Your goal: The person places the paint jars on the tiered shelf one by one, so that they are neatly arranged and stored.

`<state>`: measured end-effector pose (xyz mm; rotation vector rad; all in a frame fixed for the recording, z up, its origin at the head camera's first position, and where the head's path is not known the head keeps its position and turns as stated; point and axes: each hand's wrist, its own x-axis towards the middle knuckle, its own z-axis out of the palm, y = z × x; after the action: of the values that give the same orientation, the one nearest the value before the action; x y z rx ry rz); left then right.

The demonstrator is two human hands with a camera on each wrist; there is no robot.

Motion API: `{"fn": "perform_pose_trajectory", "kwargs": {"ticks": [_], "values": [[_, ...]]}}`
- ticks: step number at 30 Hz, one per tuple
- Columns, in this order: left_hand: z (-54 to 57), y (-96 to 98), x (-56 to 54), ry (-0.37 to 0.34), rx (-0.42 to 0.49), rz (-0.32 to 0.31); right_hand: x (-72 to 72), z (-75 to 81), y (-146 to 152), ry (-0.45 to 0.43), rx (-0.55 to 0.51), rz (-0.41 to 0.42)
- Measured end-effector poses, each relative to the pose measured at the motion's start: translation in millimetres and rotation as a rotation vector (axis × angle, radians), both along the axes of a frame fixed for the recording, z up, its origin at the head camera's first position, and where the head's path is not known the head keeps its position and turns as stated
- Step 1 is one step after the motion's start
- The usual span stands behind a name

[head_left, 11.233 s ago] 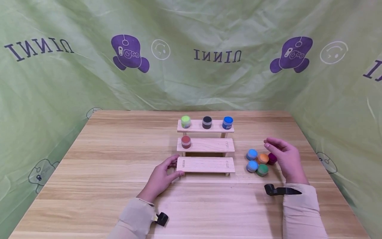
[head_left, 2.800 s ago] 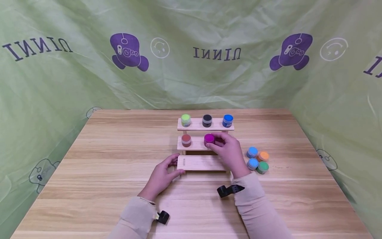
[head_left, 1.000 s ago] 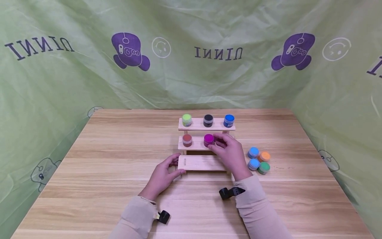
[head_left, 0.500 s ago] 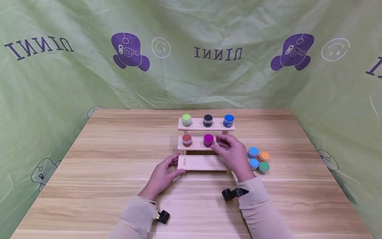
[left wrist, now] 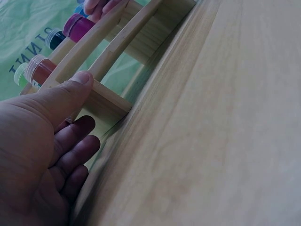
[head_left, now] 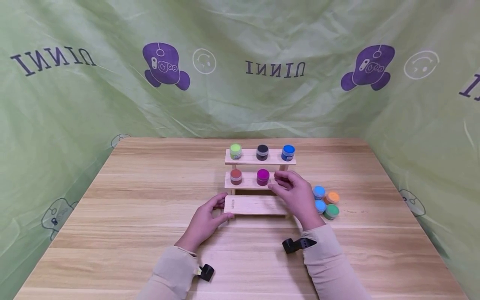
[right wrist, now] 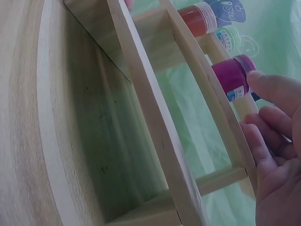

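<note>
A three-tier wooden display stand (head_left: 255, 204) stands on the table. My left hand (head_left: 204, 220) holds the left end of its lowest tier, thumb (left wrist: 80, 79) at the front edge and other fingers beside and below. A purple paint jar (head_left: 263, 177) sits upright at the middle of the second tier. Just right of it is my right hand (head_left: 298, 199), fingers loosely bent and holding nothing; in the right wrist view the thumb (right wrist: 268, 87) overlaps the jar's lid. To its left on that tier is a reddish-brown jar (head_left: 236, 176).
On the top tier stand light green (head_left: 235, 151), black (head_left: 262, 152) and dark blue (head_left: 288, 152) jars. Right of the stand, two light blue jars (head_left: 319, 192), an orange jar (head_left: 332, 197) and a green jar (head_left: 331, 211) are clustered on the table. A green cloth (head_left: 240, 108) hangs behind.
The purple jar has gone from the table cluster to the second tier. Within the last second the right hand has let go of it and drawn slightly right. The left hand stays put.
</note>
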<state>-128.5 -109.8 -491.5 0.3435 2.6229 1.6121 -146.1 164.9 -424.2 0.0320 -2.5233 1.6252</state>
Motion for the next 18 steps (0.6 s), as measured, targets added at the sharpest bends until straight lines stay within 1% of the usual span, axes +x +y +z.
{"fn": "perform_pose_trajectory", "kwargs": {"ticks": [4,8,12,18], "values": [[0.3,0.4,0.1,0.003,-0.006,0.002,1.6,-1.6,5,0.018,0.01,0.032],[0.6,0.4,0.2,0.006,-0.01,-0.003,2.4,-3.2,12,0.009,-0.023,0.054],[-0.1,0.1,-0.1,0.012,-0.02,-0.01,2.7,-5.2,17,0.007,-0.053,0.054],[-1.1,-0.5,-0.2,0.014,-0.023,-0.006,6.9,-6.5,21,0.04,-0.085,0.048]]}}
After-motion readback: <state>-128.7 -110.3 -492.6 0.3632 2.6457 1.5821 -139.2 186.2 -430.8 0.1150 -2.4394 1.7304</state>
